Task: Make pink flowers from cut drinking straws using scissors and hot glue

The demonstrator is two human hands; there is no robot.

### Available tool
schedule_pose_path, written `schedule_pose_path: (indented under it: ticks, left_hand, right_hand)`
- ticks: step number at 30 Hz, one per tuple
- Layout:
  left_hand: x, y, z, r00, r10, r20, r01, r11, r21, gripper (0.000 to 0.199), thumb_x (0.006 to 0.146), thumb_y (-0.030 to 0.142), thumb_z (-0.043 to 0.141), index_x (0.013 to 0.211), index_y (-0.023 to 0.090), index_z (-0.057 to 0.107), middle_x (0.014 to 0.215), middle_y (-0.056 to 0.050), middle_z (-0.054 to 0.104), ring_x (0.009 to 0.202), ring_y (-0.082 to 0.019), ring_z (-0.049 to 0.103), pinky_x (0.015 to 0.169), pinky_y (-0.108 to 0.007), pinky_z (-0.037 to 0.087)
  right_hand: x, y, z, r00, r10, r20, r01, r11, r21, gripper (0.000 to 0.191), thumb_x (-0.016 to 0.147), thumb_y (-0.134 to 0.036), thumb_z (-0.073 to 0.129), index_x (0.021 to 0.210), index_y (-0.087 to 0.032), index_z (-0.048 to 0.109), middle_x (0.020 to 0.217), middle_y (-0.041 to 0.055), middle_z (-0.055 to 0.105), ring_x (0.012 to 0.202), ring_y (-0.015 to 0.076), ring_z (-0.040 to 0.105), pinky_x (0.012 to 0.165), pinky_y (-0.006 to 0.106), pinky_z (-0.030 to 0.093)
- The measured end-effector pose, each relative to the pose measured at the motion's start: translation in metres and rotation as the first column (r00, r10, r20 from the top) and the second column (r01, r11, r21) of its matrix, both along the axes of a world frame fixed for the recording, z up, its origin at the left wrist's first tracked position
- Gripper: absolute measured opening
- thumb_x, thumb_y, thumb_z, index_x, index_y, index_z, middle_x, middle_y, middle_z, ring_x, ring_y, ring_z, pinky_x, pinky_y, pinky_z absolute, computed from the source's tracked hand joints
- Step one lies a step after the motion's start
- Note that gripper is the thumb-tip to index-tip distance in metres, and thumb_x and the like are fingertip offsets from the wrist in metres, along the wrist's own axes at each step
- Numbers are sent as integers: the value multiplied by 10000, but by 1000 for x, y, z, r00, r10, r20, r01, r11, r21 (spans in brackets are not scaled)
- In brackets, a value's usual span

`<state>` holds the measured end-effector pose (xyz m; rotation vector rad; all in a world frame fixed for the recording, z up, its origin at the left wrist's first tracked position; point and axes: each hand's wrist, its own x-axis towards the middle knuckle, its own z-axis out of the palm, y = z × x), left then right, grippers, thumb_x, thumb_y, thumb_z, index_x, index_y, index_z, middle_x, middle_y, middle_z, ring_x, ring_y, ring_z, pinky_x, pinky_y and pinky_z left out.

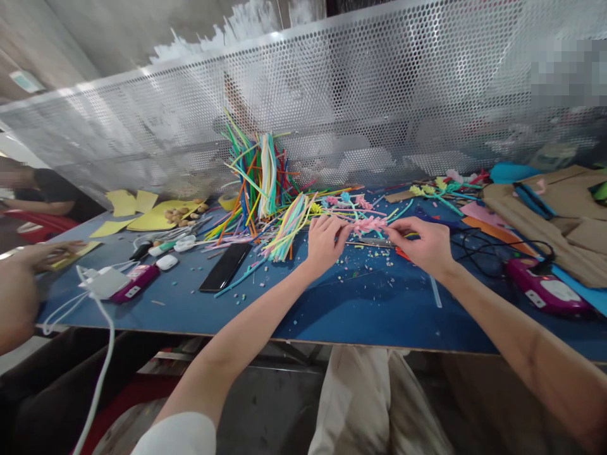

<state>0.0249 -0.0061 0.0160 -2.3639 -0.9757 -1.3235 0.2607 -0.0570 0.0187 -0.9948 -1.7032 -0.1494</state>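
Between my two hands stretches a pink braided pipe-cleaner piece, held up just over the blue table. Thumb and fingers of my left hand pinch its left end. At its right end, the fingertips of my right hand are closed on it. Beneath the hands lie scattered tiny coloured clippings and what looks like a metal tool, partly hidden. A bundle of pastel pipe cleaners lies left of my left hand. Beyond the hands are finished-looking yellow, pink and blue twisted pieces.
A black phone lies left on the blue table. Upright pipe cleaners stand by the perforated metal screen. Purple power strips with cables sit at both sides. Cardboard lies right. Another person's hand rests far left.
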Motion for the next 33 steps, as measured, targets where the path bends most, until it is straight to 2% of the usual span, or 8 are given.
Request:
schedule_pose_path:
  ticks: [8, 20, 27, 33]
  left_hand:
    - [-1, 0, 0, 1000, -16, 13, 16, 1000, 9, 317, 1038, 393, 477, 839, 206, 639, 737, -11, 636, 797, -171, 541, 777, -352, 333]
    - [0, -1, 1, 1000, 14, -7, -14, 1000, 4, 313, 1026, 412, 499, 841, 209, 650, 734, -13, 639, 805, -176, 546, 785, -356, 333]
    - [-2, 1, 0, 999, -30, 20, 31, 999, -26, 292, 1044, 389, 457, 932, 213, 660, 821, -26, 678, 879, -184, 577, 816, -342, 365]
    - [-4, 7, -3, 997, -72, 16, 73, 996, -52, 253, 1034, 388, 483, 1012, 219, 670, 928, -30, 721, 936, -181, 606, 848, -343, 403]
  right_hand:
    - [2, 4, -2, 1000, 4, 15, -3, 1000, -12, 71, 893, -313, 693, 893, -244, 711, 765, -10, 748, 659, 146, 716, 651, 271, 599]
    - [1, 2, 0, 1000, -6, 8, 7, 1000, -22, 107, 904, -351, 674, 889, -251, 708, 761, -2, 751, 659, 153, 716, 632, 274, 582]
    - [7, -6, 5, 1000, 0, 6, 0, 1000, 5, 193, 953, -299, 550, 897, -225, 720, 679, -5, 716, 586, 144, 663, 588, 277, 513]
    - [11, -1, 7, 1000, 18, -4, -18, 1000, -11, 145, 927, -329, 602, 888, -232, 702, 706, -7, 688, 523, 115, 564, 548, 273, 474]
